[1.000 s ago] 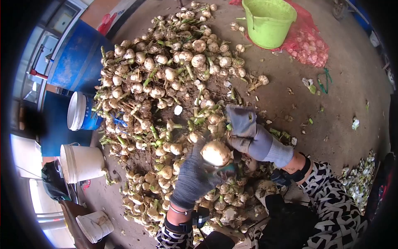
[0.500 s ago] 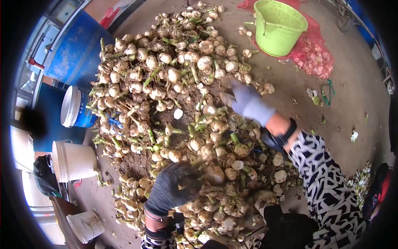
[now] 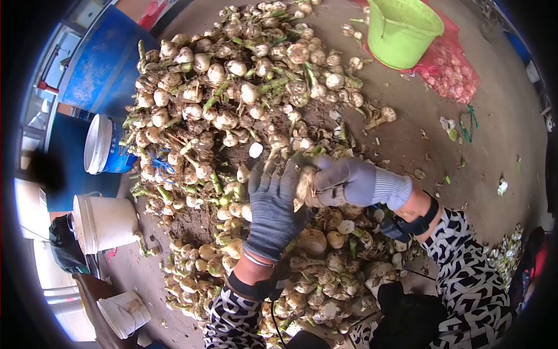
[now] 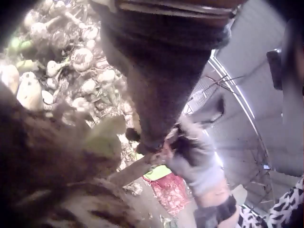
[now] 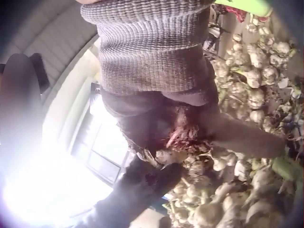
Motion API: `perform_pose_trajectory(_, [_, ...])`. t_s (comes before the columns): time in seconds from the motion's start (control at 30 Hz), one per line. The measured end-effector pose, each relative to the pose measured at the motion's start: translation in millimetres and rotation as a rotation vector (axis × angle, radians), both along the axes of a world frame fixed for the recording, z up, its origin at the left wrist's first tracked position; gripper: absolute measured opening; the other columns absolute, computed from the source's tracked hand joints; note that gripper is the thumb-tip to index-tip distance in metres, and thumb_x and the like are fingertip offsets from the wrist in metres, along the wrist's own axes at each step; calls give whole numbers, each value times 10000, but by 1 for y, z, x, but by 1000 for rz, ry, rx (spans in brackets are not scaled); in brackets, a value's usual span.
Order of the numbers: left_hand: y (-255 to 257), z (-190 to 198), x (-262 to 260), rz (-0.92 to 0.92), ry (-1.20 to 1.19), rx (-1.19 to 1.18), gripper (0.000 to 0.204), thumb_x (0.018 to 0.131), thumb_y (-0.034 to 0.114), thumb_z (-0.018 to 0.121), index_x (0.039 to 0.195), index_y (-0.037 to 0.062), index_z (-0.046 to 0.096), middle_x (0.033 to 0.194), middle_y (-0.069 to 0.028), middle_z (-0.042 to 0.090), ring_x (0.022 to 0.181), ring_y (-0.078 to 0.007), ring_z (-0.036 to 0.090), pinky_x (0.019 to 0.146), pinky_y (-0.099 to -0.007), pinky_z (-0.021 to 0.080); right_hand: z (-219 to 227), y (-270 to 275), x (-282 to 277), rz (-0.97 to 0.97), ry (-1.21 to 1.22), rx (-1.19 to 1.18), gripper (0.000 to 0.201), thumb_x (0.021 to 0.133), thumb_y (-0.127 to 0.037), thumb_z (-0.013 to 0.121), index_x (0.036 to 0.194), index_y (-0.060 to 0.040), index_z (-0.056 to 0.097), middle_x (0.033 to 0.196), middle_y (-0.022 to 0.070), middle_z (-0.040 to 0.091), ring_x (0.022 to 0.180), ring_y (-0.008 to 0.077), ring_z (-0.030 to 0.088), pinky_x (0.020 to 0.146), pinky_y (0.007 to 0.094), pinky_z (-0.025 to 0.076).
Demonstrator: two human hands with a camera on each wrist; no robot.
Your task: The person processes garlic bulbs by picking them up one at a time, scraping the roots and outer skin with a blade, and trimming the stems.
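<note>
In the head view a dirty garlic bulb (image 3: 306,187) sits between the two hands, above the pile. My right hand (image 3: 349,183), in a light grey glove, grips it with curled fingers. Brown roots (image 5: 183,135) show at those fingers in the right wrist view, and a thick stalk (image 5: 247,137) sticks out to the side. My left hand (image 3: 272,212), in a dark grey glove, has its fingers straight and spread, right at the bulb's left side. A large pale bulb (image 3: 311,241) lies on the pile just below the hands.
A broad heap of garlic (image 3: 226,119) with green stalks covers the floor ahead. A lime bucket (image 3: 401,35) stands on a red mesh bag (image 3: 450,75) at the back right. White pails (image 3: 107,224) and a blue barrel (image 3: 104,61) line the left side. Peelings (image 3: 503,256) lie at right.
The left hand held a large pale bulb one second ago; that bulb now lies on the pile. The right hand reached forward over the heap, then came back with a garlic bulb beside the left hand.
</note>
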State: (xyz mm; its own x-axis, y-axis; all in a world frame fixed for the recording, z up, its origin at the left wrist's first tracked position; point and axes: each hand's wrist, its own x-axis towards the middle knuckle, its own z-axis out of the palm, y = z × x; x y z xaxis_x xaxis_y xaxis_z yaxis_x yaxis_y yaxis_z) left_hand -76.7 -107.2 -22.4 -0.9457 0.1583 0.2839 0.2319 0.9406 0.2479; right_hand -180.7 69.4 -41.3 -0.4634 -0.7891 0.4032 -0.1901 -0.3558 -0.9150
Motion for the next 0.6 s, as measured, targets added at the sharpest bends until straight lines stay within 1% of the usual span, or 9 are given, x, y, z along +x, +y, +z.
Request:
perform_pose_trajectory(0.07, [4,10,8,-11,0,207,789,637,232,813,1329,101,457,1193,-126,588,1112,-344,556,1028,-502,356,23,23,-1,30,-203,373,153,908,-151,665,1013,-40,660,948,14,643,862,93,551,829,287,471])
perform_pose_trajectory(0.17, [11,9,28,29,-85,1006,751,702,231,843,1302,14,446,1167,-140,607,985,-243,639,861,-368,528,46,32,-5,221,-409,563,143,908,-156,661,991,-40,658,966,29,648,799,99,594,749,267,494])
perform_pose_trajectory(0.2, [9,12,40,44,-120,1176,775,724,303,841,1295,-19,427,1149,-126,605,1018,-197,619,884,-323,520,37,30,-5,-87,87,288,150,883,-164,679,980,-51,660,984,32,649,758,116,619,701,273,511])
perform_pose_trajectory(0.23, [12,24,45,115,-164,1125,778,736,339,829,1293,-24,425,1139,-130,602,1013,-199,619,881,-321,519,33,29,-5,-394,573,-11,159,858,-171,696,968,-62,661,1002,35,650,718,134,643,652,279,528])
perform_pose_trajectory(0.27, [16,35,51,184,-213,1073,783,747,375,816,1291,-29,423,1130,-133,598,1009,-201,619,878,-320,517,44,31,5,-394,569,-20,159,858,-171,696,968,-62,661,1002,35,650,718,134,643,652,279,528])
perform_pose_trajectory(0.3, [22,41,58,164,-255,1216,775,741,347,826,1285,-30,424,1131,-131,586,1006,-206,615,880,-325,515,57,38,24,-389,698,236,203,822,-183,709,991,-82,663,1032,37,648,706,164,659,632,300,542])
perform_pose_trajectory(0.33, [13,29,63,127,-134,940,800,691,292,866,1285,-20,431,1152,-137,576,1021,-215,608,904,-346,505,67,42,39,-379,821,496,253,785,-195,721,1014,-102,665,1062,38,646,695,194,675,612,321,556])
perform_pose_trajectory(0.5, [37,42,73,285,-198,968,873,594,299,910,1270,-15,456,1171,-150,578,1077,-239,589,955,-361,473,77,41,64,-380,844,730,337,661,-237,745,975,-142,671,1106,29,612,841,237,660,683,358,553])
perform_pose_trajectory(0.6, [46,46,73,335,-274,1017,880,627,423,880,1258,-25,461,1172,-151,585,1045,-241,611,916,-358,494,58,43,64,-486,978,549,390,750,-353,677,1066,-127,646,959,66,648,677,264,670,517,411,531])
